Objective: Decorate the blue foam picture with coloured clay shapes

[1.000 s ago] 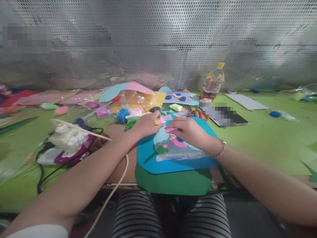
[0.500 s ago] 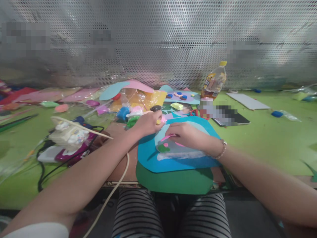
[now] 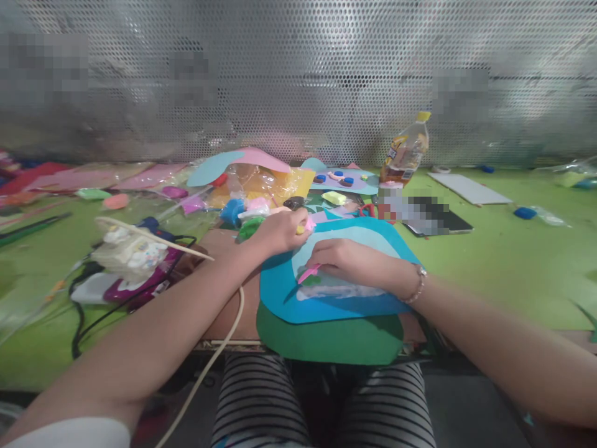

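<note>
My left hand (image 3: 282, 231) is closed around a small lump of pink and yellow modelling clay (image 3: 310, 223), above the upper left edge of a blue foam sheet (image 3: 280, 302). My right hand (image 3: 347, 258) grips a thin pink plastic modelling tool (image 3: 308, 274). Its tip points down and left over the sheet's lower left part, by a green clay patch (image 3: 311, 281) partly hidden by the tool. A pale blue panel (image 3: 368, 236) lies on the blue sheet, and a white clay strip (image 3: 342, 292) runs along its lower side. Beneath sits a green sheet (image 3: 329, 342).
Lumps of coloured clay, such as a blue one (image 3: 232, 213), lie beyond my left hand. A glue gun (image 3: 128, 283) with cables is at left. Red-handled scissors (image 3: 368, 210), a dark phone-like slab (image 3: 441, 216) and a drink bottle (image 3: 405, 152) stand at the back right.
The pink tool in my right hand has swung its tip downward and left, toward the green clay patch. My left hand stays nearly in place with the clay.
</note>
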`<state>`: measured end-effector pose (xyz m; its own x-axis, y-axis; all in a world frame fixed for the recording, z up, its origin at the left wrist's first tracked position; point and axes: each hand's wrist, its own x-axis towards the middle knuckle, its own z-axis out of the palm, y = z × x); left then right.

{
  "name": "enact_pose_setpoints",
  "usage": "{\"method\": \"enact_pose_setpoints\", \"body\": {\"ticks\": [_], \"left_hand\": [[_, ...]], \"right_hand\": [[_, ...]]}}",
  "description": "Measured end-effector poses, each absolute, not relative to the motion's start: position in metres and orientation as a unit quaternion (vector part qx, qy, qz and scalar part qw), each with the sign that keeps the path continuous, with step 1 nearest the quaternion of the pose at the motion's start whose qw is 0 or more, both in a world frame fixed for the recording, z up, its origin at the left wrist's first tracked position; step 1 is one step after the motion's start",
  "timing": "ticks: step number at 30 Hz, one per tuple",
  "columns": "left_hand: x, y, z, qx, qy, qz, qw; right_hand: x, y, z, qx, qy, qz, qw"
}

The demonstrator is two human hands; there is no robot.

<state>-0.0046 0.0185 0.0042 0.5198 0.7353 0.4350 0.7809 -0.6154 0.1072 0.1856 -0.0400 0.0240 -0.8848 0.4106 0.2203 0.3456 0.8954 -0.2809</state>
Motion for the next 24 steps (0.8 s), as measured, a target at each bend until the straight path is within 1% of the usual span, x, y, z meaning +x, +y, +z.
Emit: {"method": "enact_pose_setpoints", "body": {"ticks": [8,16,24], "left_hand": [[-0.0043,0.0184,0.0038,-0.872,-0.433,-0.225,0.046],[-0.0027,0.0167,0.0074,-0.873,-0.442,-0.206,0.034],[-0.0021,0.016,0.0077,-0.873,-0.445,-0.195,0.035]], "right_hand": [[0.1874,-0.0379,0.0167,-0.223,-0.957,0.072,0.171],[0.1891,-0.0389,0.0173,-0.215,-0.968,0.024,0.127],[0.1891,-0.0384,0.0145,-0.193,-0.975,-0.012,0.114]]}}
